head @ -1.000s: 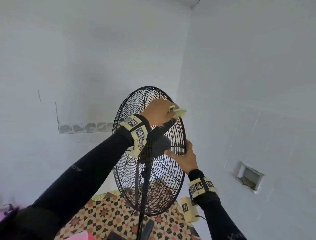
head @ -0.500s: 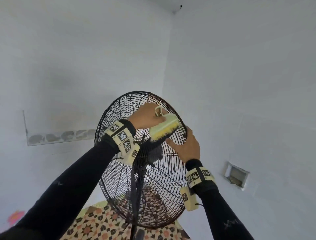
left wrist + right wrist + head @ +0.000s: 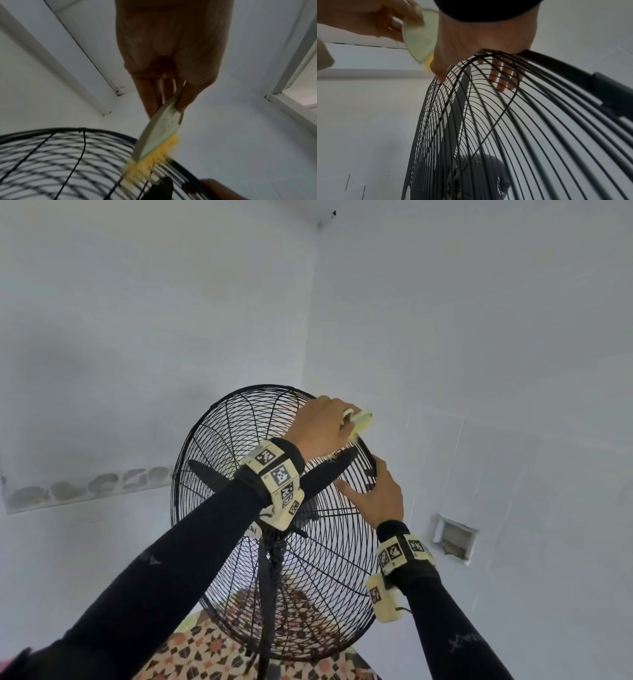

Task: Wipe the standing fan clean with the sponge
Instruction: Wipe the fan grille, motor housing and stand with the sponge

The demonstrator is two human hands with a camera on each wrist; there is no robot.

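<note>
Since the frame half a second back, the sponge (image 3: pixel 360 421) is carried up and outward from the rear grille face to the upper right rim, and the right hand (image 3: pixel 378 494) is kept at nearly the same spot on the rim. Head view: the standing fan (image 3: pixel 274 529) is seen from behind, upright in a white-walled corner over a patterned floor (image 3: pixel 212 652); the left hand (image 3: pixel 322 428) is curled round the sponge holder and only a pale yellow-green end is shown past the knuckles; the right hand is laid on the cage edge below it, thumb on the near side, other fingers hidden. Left wrist view: the pale plastic back of the sponge is pinched between thumb and fingers, and its yellow pad (image 3: pixel 150 161) is pressed on the wires just inside the rim; picture blurred. Right wrist view: the rim (image 3: pixel 556 63) is gripped, with fingers (image 3: pixel 503 75) hooked over to the far side of the grille and the thumb lying on the near wires; the sponge is seen just beside that hand, at upper left. Step judged: wiping of the top rim and rear grille, in mid-stroke, with most of the cage apparently left to do. Next move judged: the sponge is to be drawn along the rim or wires with steady pressure while the cage is braced by the right hand, which will need shifting as the sponge nears it.
</note>
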